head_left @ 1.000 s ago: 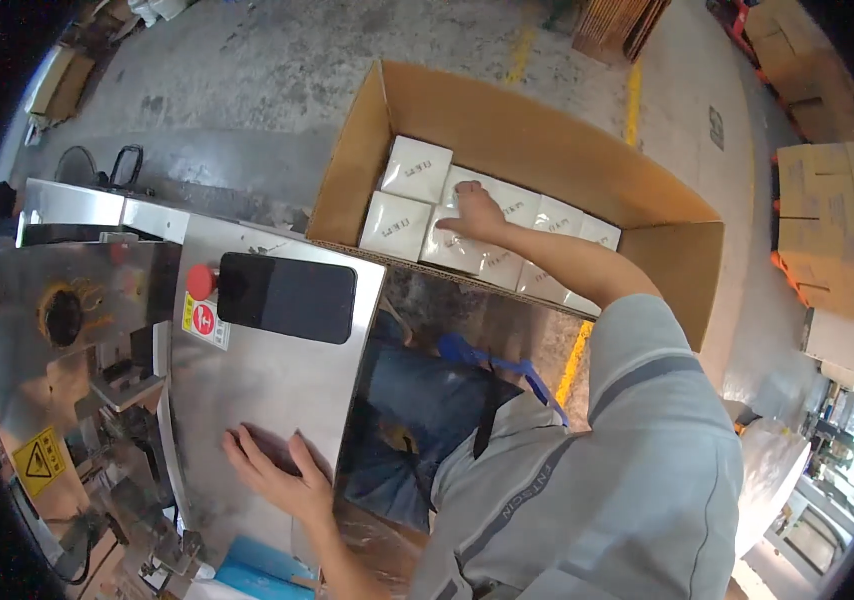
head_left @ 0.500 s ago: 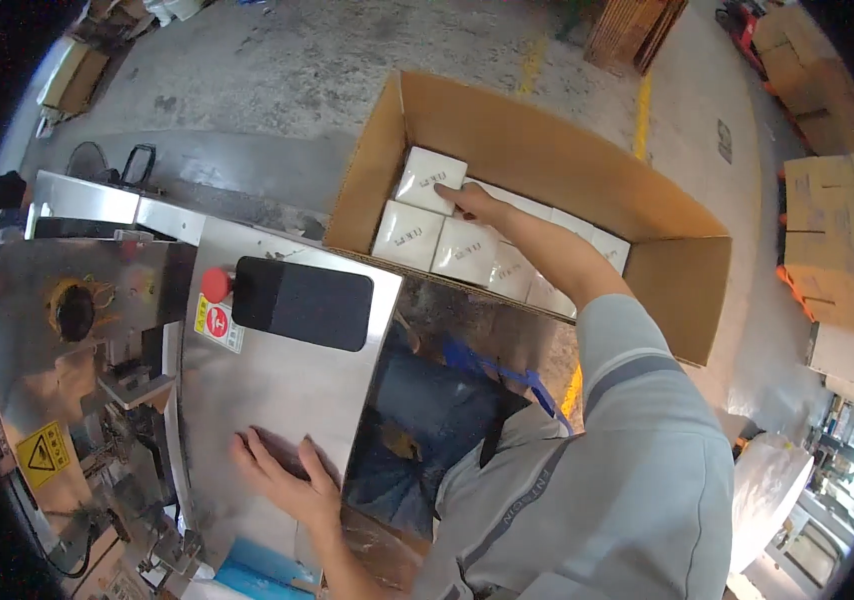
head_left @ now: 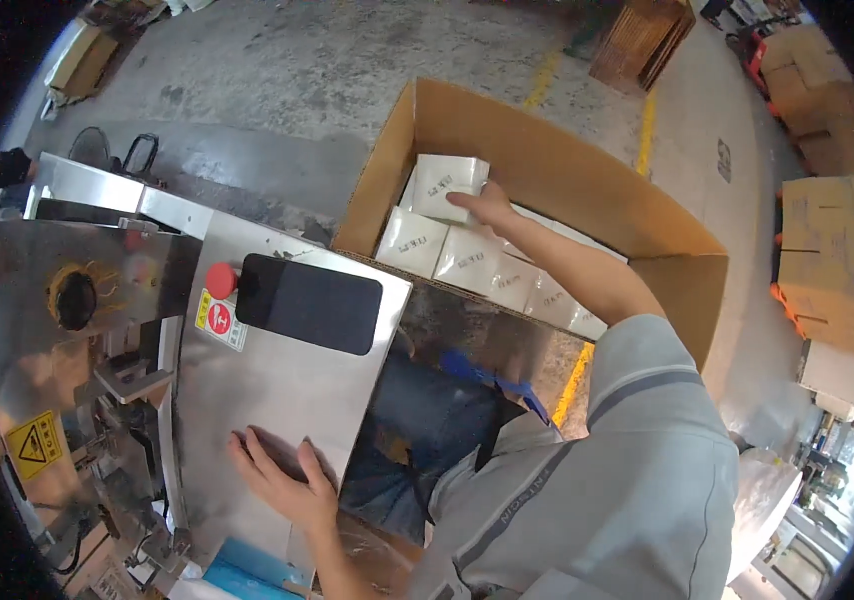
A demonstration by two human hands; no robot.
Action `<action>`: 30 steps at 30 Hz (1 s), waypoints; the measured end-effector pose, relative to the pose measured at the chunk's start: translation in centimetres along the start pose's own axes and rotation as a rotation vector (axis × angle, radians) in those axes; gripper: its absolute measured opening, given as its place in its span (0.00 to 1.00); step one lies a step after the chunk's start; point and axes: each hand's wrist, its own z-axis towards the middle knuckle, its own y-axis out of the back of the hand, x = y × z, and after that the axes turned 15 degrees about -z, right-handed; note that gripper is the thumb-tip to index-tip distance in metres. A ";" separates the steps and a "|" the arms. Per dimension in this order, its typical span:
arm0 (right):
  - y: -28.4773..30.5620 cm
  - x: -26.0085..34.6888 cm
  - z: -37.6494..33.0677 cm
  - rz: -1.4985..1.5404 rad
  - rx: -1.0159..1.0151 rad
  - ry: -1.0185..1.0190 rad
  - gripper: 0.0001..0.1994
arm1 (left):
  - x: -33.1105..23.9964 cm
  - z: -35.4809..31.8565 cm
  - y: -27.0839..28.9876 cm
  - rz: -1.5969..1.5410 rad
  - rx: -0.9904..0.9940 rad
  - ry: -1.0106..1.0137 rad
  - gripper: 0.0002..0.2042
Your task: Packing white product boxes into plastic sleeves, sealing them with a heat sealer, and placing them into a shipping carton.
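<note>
Two hands: right hand (head_left: 487, 205) on glossy white pack (head_left: 450, 185); left hand (head_left: 282, 482) flat on brushed steel panel (head_left: 277, 385).

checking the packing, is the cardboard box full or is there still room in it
Still room. White packs cover the cardboard box bottom, but its walls rise well above them; the right hand holds one pack atop that layer.

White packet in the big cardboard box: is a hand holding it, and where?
Yes. The right hand grips the white packet by its right edge, above the other packets in the cardboard box. The left hand holds nothing; it lies flat on the metal machine.
</note>
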 end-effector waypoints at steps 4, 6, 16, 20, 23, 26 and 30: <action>2.5 -2.6 -0.6 -0.040 -0.005 -0.052 0.30 | 0.0 0.2 -0.3 -0.001 0.000 -0.026 0.32; 2.5 -1.6 -2.6 0.105 0.023 -0.162 0.30 | 0.2 0.1 -0.2 0.011 0.001 -0.025 0.32; 5.0 -8.5 -1.9 0.262 0.178 -0.478 0.33 | -0.1 0.3 -0.5 0.002 0.025 -0.051 0.31; 4.6 -8.9 -2.4 0.169 0.119 -0.475 0.33 | 0.2 -0.3 -0.4 0.051 0.017 -0.055 0.31; 5.9 -10.8 -2.4 0.184 0.141 -0.416 0.35 | -0.3 -0.3 -0.6 0.043 0.019 -0.043 0.30; 6.8 -11.4 -2.9 0.204 0.177 -0.379 0.34 | -0.1 -0.3 -0.7 0.039 0.017 -0.092 0.29; 7.6 -9.3 -5.1 0.077 0.123 -0.362 0.30 | -0.2 -0.6 -0.6 0.074 0.010 -0.083 0.29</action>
